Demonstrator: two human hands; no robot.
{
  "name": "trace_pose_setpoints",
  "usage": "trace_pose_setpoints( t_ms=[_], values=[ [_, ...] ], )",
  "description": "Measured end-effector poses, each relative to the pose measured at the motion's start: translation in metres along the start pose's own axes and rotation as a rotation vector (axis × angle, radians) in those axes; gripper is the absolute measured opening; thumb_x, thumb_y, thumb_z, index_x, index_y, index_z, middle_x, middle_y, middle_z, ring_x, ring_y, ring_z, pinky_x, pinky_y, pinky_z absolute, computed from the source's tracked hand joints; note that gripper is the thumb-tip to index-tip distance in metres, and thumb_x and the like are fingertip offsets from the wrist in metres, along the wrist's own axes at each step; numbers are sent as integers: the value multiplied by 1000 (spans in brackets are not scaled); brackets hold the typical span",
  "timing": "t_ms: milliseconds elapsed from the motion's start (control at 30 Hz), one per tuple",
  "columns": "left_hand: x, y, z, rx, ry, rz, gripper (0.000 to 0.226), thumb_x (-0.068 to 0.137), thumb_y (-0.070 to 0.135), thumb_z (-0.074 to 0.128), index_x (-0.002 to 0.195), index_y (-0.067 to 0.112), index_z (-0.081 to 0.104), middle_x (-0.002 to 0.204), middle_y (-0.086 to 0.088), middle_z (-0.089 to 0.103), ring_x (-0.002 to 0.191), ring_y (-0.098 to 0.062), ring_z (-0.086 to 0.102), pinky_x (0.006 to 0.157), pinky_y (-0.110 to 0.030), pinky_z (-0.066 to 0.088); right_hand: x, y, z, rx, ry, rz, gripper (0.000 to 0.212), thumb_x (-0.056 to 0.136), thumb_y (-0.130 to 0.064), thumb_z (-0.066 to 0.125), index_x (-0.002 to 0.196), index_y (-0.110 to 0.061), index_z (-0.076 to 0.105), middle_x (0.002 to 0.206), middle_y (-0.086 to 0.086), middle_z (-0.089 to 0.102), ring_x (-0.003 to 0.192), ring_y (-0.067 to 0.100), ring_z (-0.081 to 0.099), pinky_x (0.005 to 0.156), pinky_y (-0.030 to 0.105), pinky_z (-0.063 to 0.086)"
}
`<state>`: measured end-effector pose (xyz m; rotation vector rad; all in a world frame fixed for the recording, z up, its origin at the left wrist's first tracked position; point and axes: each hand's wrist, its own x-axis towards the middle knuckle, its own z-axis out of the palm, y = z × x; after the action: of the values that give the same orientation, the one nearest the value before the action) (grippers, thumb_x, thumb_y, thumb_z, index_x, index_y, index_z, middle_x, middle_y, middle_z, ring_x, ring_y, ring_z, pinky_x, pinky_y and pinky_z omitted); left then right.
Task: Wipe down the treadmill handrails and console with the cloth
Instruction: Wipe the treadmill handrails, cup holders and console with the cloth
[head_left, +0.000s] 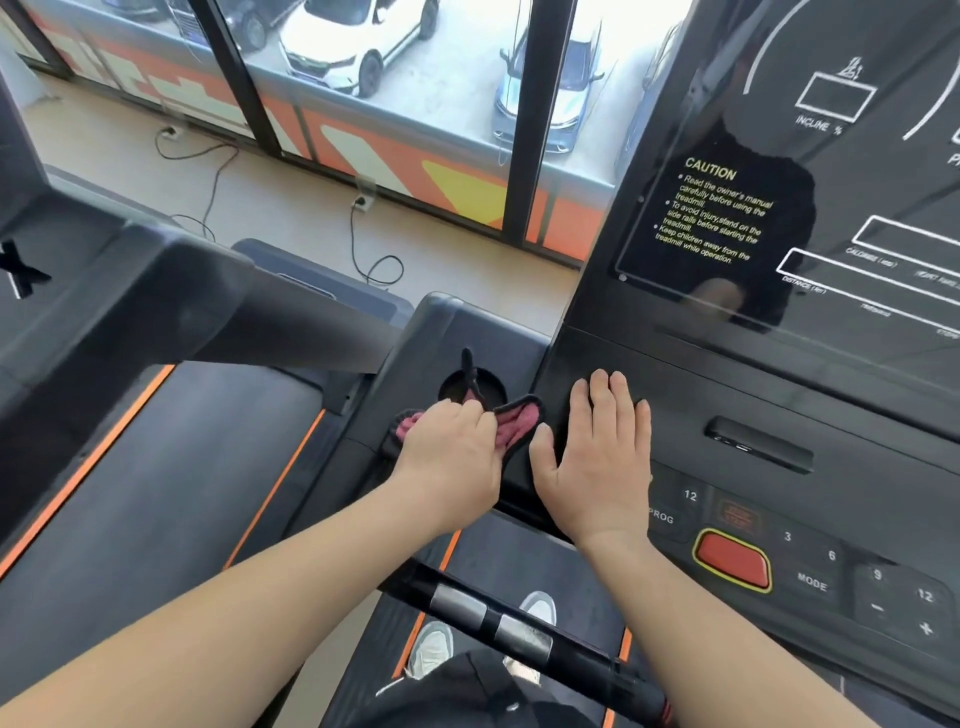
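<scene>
Wiping seems barely begun: left hand grips the cloth beside the flat right hand on the console; handrail below untouched.

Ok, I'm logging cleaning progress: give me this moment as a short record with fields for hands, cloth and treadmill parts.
left hand: grips the cloth beside the cup holder
right hand: flat on the console, fingers straight
cloth: pink, dark-edged, bunched under the left hand
handrail: crosses below both forearms, no hand on it
stop button: red, right of the right wrist
</scene>
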<state>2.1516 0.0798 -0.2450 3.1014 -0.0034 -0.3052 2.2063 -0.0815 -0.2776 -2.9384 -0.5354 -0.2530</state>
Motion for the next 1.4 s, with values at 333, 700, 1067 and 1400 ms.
trace_pose_setpoints(
  t_ms=[333,700,1067,1400],
  values=[
    [10,-44,10,259,-115,189,71,107,51,9,157,8,35,162,-9,39,155,-25,23,128,-47,-6,-1,0,0,-3,0,-7,68,97,-44,41,149,0,47,159,17,40,153,33,25,125,56,18],
    [16,-3,21,-99,30,-23,44,106,35,31,129,14,62,130,-4,64,129,-23,52,128,-44,14,0,0,-1,-13,-10,-10,69,96,-45,40,148,0,46,159,18,39,153,33,24,125,56,18],
    [-4,-58,12,-669,308,-48,36,105,38,42,106,14,69,95,-2,71,93,-25,65,93,-44,50,-1,0,-2,18,-2,0,67,97,-43,39,149,-1,46,159,16,39,153,32,25,125,55,17],
    [55,-35,9,-170,15,249,66,107,48,14,165,17,12,173,-2,4,160,-18,-4,129,-43,5,1,1,-2,5,-23,-13,61,96,-43,44,136,0,57,159,18,39,154,33,23,124,57,18]
  ],
)
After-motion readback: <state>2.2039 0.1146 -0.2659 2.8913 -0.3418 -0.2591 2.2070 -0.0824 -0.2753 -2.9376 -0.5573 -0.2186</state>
